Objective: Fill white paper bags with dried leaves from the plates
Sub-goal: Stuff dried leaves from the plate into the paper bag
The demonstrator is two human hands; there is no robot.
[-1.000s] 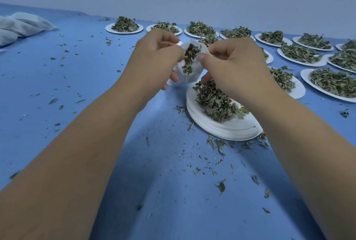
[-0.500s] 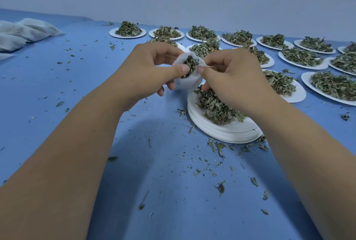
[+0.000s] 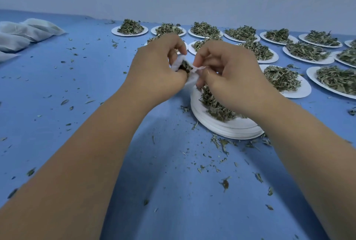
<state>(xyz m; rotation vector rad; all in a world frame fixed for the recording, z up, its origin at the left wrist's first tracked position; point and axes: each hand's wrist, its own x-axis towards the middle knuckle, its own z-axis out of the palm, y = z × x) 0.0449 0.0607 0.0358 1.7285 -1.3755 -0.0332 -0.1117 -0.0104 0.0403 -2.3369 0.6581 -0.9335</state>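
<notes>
The work is mid-run, with one bag in hand and far more ahead than behind. The left hand (image 3: 158, 72) is curled round a small white paper bag (image 3: 190, 82), gripping it just above the near stack of plates (image 3: 221, 128). Dark dried leaves (image 3: 185, 66) show at the bag's mouth between the two hands. The right hand (image 3: 231, 77) has its thumb and forefinger pinched on a thin white edge or strip at that mouth – whether it is the bag's rim or a tie I cannot tell. This looks like the step of pressing the leaves in or closing the top, so this bag seems close to full.

The stack under the right wrist is many white plates deep, and only the top one carries a heap of leaves (image 3: 215, 107). I take the bare plates beneath to be ones already emptied, which would mean a fair number of bags are done. A pile of white bags (image 3: 27, 32) at the far left of the blue surface (image 3: 77, 89) fits that, though their contents are not visible.

What is left is plain – a dozen or so loaded plates (image 3: 115, 31) stand in rows along the far and right side, each with its own heap and none touched. The top plate of the stack also holds a good share of its leaves. Leaf crumbs (image 3: 224, 182) lie scattered over the surface, thickest around the stack.
</notes>
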